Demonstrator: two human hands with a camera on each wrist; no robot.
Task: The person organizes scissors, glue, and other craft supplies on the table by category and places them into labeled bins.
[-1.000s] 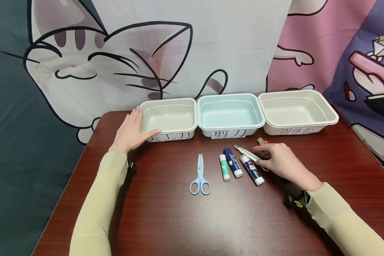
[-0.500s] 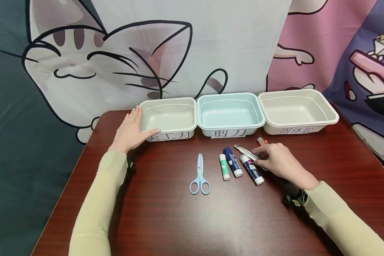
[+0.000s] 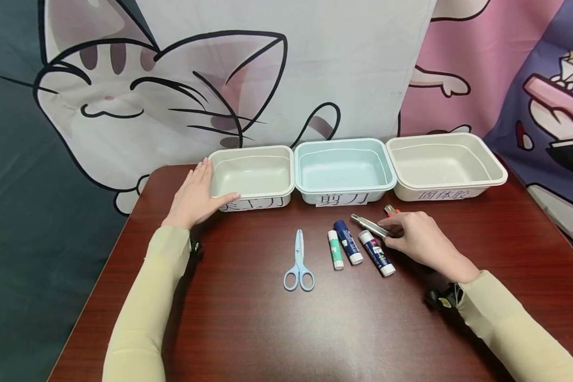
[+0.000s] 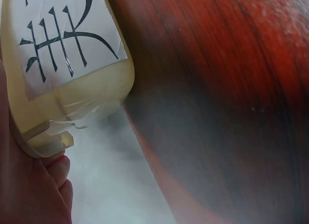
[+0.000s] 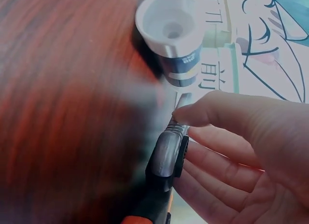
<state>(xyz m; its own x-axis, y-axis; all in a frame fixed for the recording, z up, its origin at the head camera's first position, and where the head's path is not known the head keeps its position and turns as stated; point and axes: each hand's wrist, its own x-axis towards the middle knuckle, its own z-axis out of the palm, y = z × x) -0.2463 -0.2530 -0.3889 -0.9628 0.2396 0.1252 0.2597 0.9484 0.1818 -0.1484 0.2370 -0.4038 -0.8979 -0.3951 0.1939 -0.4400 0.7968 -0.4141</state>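
Note:
In the head view my left hand (image 3: 193, 196) rests against the left grey-green box (image 3: 253, 154), fingers straight along its left side and thumb over its front rim. My right hand (image 3: 425, 244) pinches a silver utility knife (image 3: 370, 225) between thumb and fingers, low over the table. The right wrist view shows the thumb on the knife's metal body (image 5: 166, 151). An orange utility knife (image 3: 390, 211) lies just beyond the right hand, partly hidden. To the hand's left lie two blue glue sticks (image 3: 347, 242) and a smaller green one (image 3: 335, 249).
Light blue scissors (image 3: 298, 262) lie nearer the table's middle. A light blue box (image 3: 344, 147) and a beige box (image 3: 449, 183) stand in a row with the left box at the back. Each has a paper label in front. A cartoon-printed cloth (image 3: 353, 63) hangs behind the table (image 3: 267, 329).
My right fingers have closed onto the silver utility knife, and its near end has shifted slightly. My left hand has kept its place on the left box.

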